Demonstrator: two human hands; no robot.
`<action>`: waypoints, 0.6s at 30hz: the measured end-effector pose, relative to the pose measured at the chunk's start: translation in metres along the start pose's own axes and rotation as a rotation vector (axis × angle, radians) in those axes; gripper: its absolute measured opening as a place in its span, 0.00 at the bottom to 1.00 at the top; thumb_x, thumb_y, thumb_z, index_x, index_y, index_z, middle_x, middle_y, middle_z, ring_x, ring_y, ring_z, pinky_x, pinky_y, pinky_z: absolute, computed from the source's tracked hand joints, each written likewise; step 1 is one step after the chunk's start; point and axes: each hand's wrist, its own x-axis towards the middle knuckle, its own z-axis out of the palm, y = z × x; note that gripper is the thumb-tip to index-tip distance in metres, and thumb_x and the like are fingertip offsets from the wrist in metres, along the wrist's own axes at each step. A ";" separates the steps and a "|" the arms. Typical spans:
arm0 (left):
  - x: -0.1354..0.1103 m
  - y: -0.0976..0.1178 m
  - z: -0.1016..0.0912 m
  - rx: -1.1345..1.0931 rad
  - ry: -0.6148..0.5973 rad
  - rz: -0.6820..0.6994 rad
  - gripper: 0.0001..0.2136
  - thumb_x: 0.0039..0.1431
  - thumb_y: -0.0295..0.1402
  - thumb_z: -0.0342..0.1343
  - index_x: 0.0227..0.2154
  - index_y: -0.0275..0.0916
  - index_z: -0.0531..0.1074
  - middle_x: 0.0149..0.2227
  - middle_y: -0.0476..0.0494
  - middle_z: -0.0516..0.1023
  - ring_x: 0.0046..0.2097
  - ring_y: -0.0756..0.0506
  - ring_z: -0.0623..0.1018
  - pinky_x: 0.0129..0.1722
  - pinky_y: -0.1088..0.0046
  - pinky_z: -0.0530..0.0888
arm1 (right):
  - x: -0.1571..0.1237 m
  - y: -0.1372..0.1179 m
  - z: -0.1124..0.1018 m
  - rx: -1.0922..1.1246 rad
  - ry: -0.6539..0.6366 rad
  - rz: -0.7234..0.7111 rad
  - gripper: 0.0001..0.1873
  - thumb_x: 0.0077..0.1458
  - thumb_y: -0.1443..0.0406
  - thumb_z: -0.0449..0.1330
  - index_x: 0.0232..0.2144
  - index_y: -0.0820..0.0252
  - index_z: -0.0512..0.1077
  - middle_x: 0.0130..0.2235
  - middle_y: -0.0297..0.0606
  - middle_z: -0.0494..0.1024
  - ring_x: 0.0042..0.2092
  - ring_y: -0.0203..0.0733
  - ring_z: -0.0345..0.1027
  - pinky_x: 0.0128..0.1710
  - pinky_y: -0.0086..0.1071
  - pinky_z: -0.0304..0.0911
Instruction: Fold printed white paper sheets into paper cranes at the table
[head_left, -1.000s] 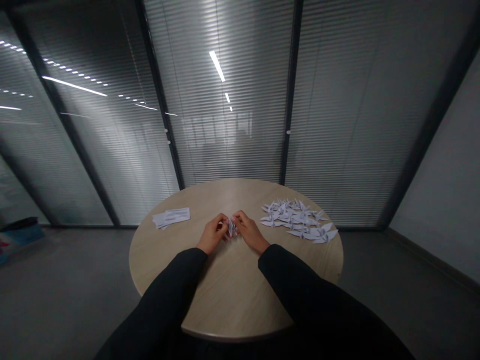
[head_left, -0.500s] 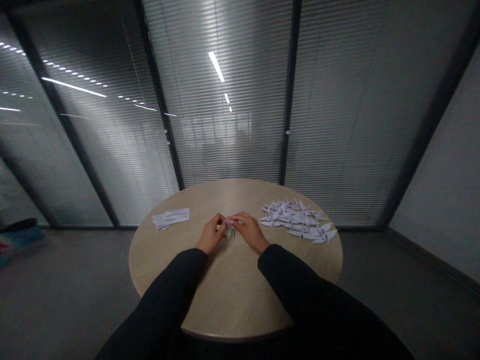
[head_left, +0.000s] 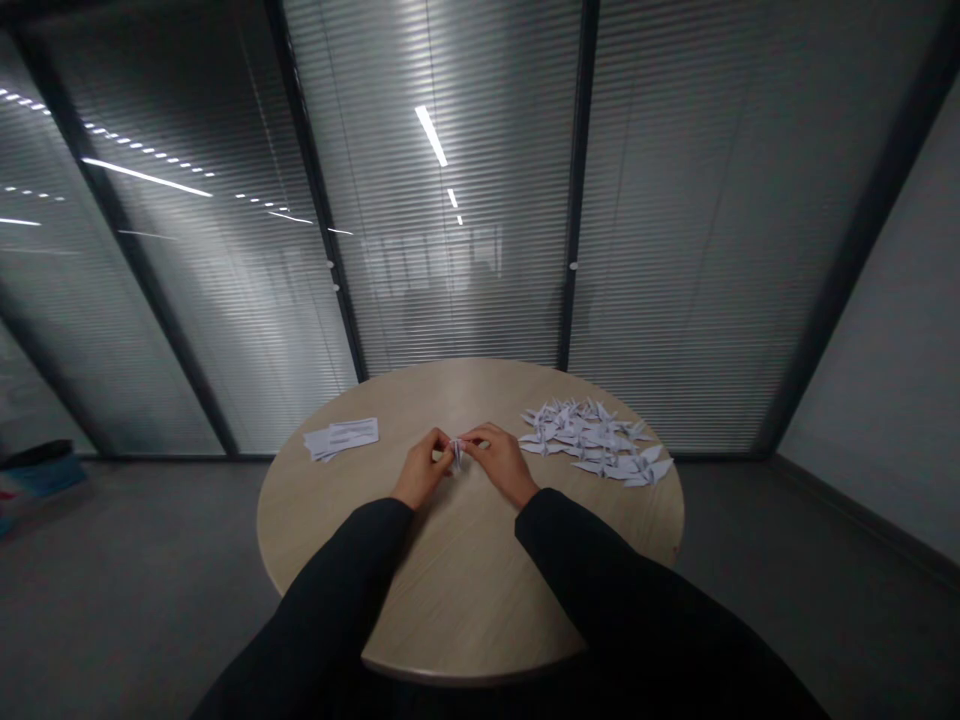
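Observation:
A small piece of folded white paper [head_left: 457, 455] is pinched between my two hands above the middle of the round table. My left hand [head_left: 424, 468] grips it from the left with thumb and fingers closed. From the right, my right hand [head_left: 501, 462] holds its other side, also in a pinch. The fingertips hide part of the paper, so its exact shape is hard to make out. To the right lies a spread of several folded white paper cranes [head_left: 592, 438], apart from my right hand.
A stack of white paper sheets [head_left: 341, 438] lies on the left of the round wooden table [head_left: 472, 610]. Glass panels with blinds [head_left: 465, 300] stand behind the table. A blue bin with a dark rim [head_left: 46, 472] is on the floor at far left.
The folded paper has turned slightly between my fingers and looks narrower, hanging more upright. Both hands stay in nearly the same place.

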 end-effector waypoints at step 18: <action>-0.001 0.006 0.000 0.015 0.007 0.020 0.11 0.52 0.41 0.52 0.28 0.37 0.66 0.29 0.46 0.69 0.31 0.48 0.72 0.23 0.75 0.74 | -0.001 0.000 0.004 0.141 -0.077 0.211 0.11 0.46 0.57 0.60 0.27 0.60 0.69 0.26 0.33 0.73 0.30 0.36 0.67 0.32 0.30 0.62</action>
